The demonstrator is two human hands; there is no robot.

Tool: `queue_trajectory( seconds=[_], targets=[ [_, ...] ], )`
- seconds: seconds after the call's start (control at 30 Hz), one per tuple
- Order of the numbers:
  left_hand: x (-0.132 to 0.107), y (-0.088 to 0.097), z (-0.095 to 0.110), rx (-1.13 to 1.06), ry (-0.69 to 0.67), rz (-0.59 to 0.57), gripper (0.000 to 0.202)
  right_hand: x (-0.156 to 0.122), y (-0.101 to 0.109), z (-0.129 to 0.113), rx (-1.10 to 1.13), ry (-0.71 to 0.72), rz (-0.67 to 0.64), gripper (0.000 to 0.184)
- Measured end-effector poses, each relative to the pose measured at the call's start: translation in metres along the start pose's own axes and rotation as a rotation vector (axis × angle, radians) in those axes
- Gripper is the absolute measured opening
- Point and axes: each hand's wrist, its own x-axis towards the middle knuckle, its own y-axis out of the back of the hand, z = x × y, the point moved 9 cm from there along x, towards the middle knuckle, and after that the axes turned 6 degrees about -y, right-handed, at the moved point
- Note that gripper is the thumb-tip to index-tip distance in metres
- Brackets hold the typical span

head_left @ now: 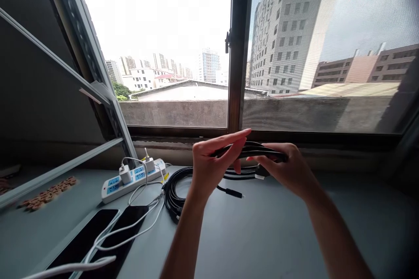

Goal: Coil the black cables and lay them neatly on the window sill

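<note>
A looped bundle of black cable [257,151] is held up between my two hands above the grey table. My left hand [212,159] pinches its left end between thumb and fingers, the index finger stretched out above. Around the right end, my right hand [286,161] is closed. A black plug with a pale tip [262,172] hangs just under the right hand's fingers. Below and left of the bundle, a coil of black cable [173,194] lies on the table, partly hidden by my left forearm. A slim black cable end [234,193] points right from behind my left wrist.
A white power strip [134,181] with plugged-in chargers stands at the left back. White cords [124,226] cross two dark flat devices [108,235]. Small brown pieces [49,194] lie beyond a metal frame [121,117]. A window [238,52] rises behind the table [262,235].
</note>
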Motion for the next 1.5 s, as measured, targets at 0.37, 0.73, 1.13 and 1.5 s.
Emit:
queue_trajectory(
  seconds=[0.37,0.73,1.13,1.5],
  targets=[
    [-0.004,-0.004,0.018,0.115,-0.141,-0.103,0.016,0.003,-0.007,-0.003,0.125,0.019,-0.071,0.028],
    [-0.007,-0.006,0.017,0.077,0.010,-0.060,0.021,0.003,-0.013,-0.006,0.192,0.004,-0.089,0.023],
    [-0.003,-0.007,0.012,0.072,0.051,-0.134,0.020,0.004,-0.013,0.000,0.152,0.013,-0.059,0.024],
    [0.000,-0.004,0.001,0.031,0.025,-0.086,0.042,0.005,-0.006,0.005,0.066,-0.014,0.017,0.023]
  ],
)
